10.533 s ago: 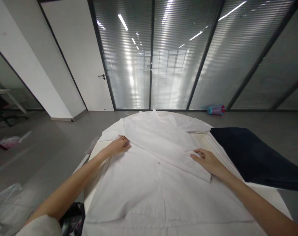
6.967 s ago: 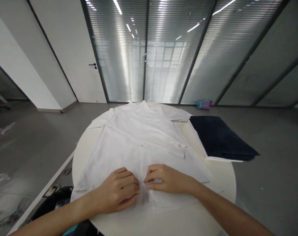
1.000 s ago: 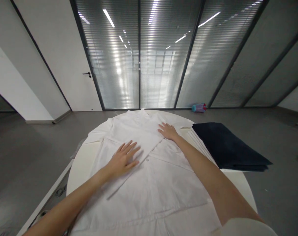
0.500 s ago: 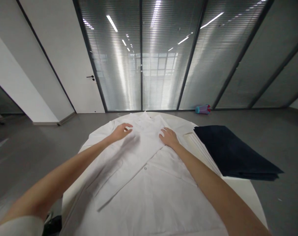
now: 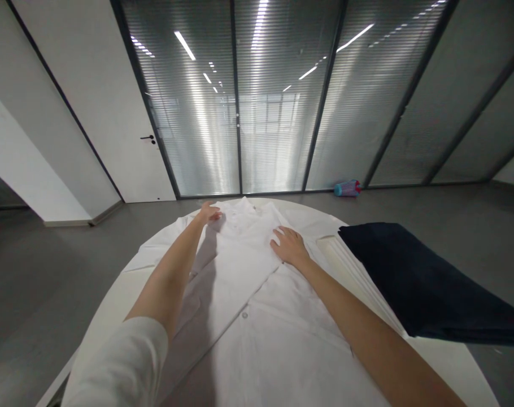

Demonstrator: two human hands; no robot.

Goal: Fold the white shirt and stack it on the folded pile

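A white button-front garment point(image 5: 240, 282), a shirt or a coat, lies spread on a round white table point(image 5: 108, 302) with its collar point(image 5: 245, 207) at the far side. One front edge runs diagonally across it, near a round button point(image 5: 244, 315). My left hand point(image 5: 209, 212) is over the garment's far left shoulder, fingers loosely stretched; I cannot tell whether they touch the cloth. Resting on the right part of the chest, my right hand point(image 5: 290, 246) has its fingers spread and lying flat.
Right of the garment, a folded dark navy cloth point(image 5: 422, 277) lies on a stack of folded white cloth point(image 5: 367, 282) and overhangs the table's edge. Against the glass partition point(image 5: 269, 113), a blue and pink object point(image 5: 347, 188) lies on the floor. A door point(image 5: 134, 141) is at the left.
My left hand has moved away from me and slightly left, from over the chest to the far shoulder. My right hand stays on the garment. The view has shifted slightly.
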